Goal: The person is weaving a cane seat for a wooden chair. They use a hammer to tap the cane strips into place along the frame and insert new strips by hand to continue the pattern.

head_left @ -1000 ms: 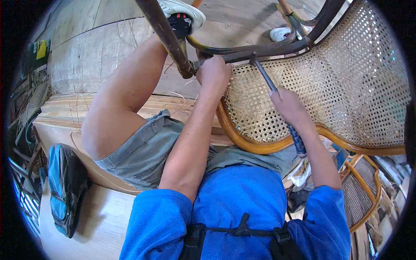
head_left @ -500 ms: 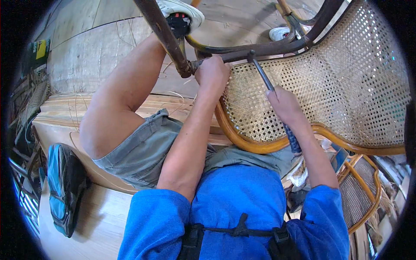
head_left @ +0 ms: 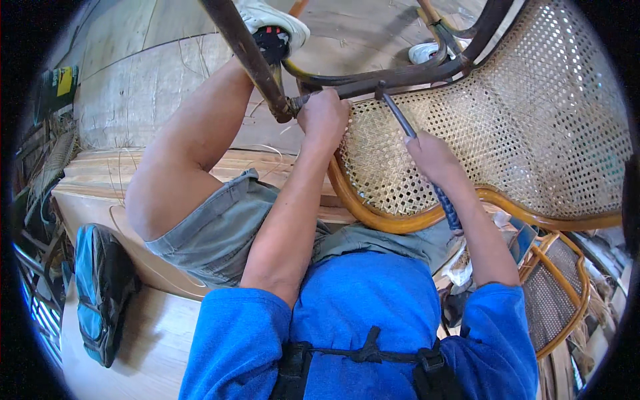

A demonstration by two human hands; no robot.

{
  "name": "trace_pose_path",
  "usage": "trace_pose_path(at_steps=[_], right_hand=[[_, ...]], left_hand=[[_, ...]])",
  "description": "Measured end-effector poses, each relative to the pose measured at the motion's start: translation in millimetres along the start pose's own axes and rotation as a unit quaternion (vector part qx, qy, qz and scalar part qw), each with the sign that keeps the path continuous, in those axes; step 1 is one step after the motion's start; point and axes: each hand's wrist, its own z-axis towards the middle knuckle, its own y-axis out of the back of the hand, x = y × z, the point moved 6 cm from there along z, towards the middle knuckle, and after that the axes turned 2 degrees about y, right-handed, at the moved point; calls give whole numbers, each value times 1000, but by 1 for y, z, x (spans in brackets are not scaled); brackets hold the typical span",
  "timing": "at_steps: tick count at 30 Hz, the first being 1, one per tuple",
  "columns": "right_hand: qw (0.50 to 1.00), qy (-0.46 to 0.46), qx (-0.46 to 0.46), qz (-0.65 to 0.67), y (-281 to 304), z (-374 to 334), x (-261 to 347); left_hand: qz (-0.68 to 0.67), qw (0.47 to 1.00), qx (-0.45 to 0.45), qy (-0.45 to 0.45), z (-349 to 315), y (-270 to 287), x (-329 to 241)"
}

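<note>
A chair with a woven cane panel (head_left: pixel 460 127) lies tilted across my lap. Its dark rail (head_left: pixel 417 79) runs along the panel's far edge, and a golden-brown rattan rim (head_left: pixel 383 220) curves along the near side. My left hand (head_left: pixel 323 115) is closed at the rail near the corner joint; its fingertips, and whatever they pinch, are hidden. In my right hand (head_left: pixel 432 157) is a hammer (head_left: pixel 399 115), gripped partway along its shaft. The hammer's small dark head is by the rail, to the right of my left hand; I cannot tell if they touch.
A dark chair leg (head_left: pixel 250 53) rises at the upper left, beside my shoe (head_left: pixel 273 23). Another cane-panelled rattan piece (head_left: pixel 553 293) stands at lower right among scraps. A teal and black bag (head_left: pixel 100 293) lies on a pale board at left.
The chair and both hands appear slightly farther left in the picture. Against the chair, my left hand keeps its place and the hammer has barely moved.
</note>
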Motion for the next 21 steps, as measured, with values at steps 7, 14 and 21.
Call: trace_pose_path(at_steps=[7,14,21], right_hand=[[972,4,-149,-179,43,-23,-47],[922,67,-341,-170,49,-25,-60],[861,250,-435,85,40,-69,16]], left_hand=[[-257,965,-29,-43,0,24,-4],[-782,451,430,-16,-43,1,-55],[-796,374,476,-4,-78,-11,-73]])
